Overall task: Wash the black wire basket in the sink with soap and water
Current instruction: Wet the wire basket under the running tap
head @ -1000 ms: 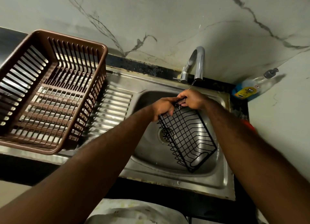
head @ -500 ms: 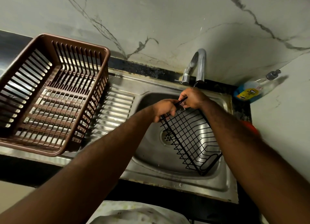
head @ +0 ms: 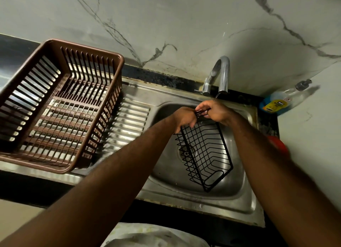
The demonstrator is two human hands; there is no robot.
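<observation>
The black wire basket (head: 204, 154) hangs tilted over the steel sink (head: 232, 189), its far end raised just under the tap spout (head: 223, 75). My left hand (head: 184, 118) grips the basket's upper left corner. My right hand (head: 216, 111) holds the top rim beside it, fingers curled round the wire. A thin stream of water falls from the spout onto the hands. A soap bottle (head: 276, 102) with a pump lies on the counter to the right of the tap.
A brown plastic dish rack (head: 60, 106) stands on the ribbed drainboard (head: 129, 121) to the left. A red object (head: 278, 145) sits at the sink's right edge, partly hidden by my right arm. The marble wall rises behind the tap.
The basket's lower end has swung a little back toward the left over the drain. Both hands keep their hold at the top under the tap.
</observation>
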